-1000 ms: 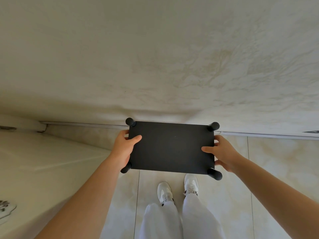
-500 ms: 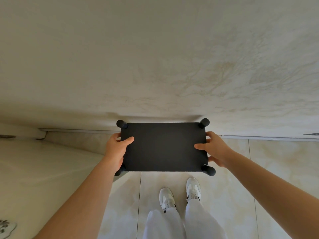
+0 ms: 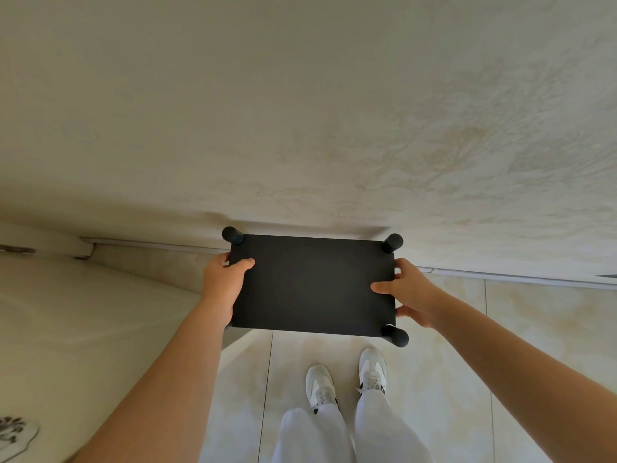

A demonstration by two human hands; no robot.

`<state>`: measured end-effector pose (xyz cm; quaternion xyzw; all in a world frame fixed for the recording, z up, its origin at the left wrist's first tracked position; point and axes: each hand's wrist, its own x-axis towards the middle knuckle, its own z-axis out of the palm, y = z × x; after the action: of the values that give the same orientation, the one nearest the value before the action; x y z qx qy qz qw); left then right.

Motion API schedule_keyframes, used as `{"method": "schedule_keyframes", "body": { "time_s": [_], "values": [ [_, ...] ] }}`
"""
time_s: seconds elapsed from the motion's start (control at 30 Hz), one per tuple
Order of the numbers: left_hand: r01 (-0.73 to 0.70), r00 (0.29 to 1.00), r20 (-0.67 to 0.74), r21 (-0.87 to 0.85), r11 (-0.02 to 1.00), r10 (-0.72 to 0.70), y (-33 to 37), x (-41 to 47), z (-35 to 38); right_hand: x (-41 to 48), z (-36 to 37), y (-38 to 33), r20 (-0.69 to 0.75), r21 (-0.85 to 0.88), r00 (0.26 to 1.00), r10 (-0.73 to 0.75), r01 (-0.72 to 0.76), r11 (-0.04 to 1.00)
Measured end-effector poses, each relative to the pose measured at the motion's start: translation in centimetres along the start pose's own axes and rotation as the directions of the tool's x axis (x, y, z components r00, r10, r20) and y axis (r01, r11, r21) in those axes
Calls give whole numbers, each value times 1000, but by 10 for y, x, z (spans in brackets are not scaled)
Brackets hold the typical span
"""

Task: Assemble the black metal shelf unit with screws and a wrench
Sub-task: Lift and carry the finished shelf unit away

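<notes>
Both arms out front; left hand (image 3: 223, 285) & right hand (image 3: 411, 291) grip black shelf (image 3: 312, 285) ends, thumbs on top.

Legs covered by loose white fabric trousers (image 3: 334, 432). Feet shod in white lace-up sneakers (image 3: 319, 385), grey side panels and dark heel trim seen, white laces tied. Forearms (image 3: 160, 379) left bare up to frame edge. Uncovered likewise: left hand (image 3: 222, 284), right hand (image 3: 414, 294).

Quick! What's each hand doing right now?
Left hand: holds the black shelf by its left edge, thumb on top.
Right hand: holds its right edge, thumb on top.
</notes>
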<state>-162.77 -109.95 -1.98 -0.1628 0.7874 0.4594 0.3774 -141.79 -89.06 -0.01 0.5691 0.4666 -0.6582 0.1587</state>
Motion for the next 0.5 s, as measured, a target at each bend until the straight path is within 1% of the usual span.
{"method": "schedule_keyframes", "body": {
  "time_s": [0.1,0.2,0.5],
  "values": [
    [-29,1000,4,65,997,29,-6,-7,-2,1,0,0,-3,-6,1000,12,-12,1000],
    [-56,998,14,83,995,55,-10,-12,-2,3,-1,0,-18,18,1000,-3,3,1000],
    [-70,998,8,42,997,70,-8,-16,0,11,-3,-1,-75,99,996,-38,45,994]
  ]
}}
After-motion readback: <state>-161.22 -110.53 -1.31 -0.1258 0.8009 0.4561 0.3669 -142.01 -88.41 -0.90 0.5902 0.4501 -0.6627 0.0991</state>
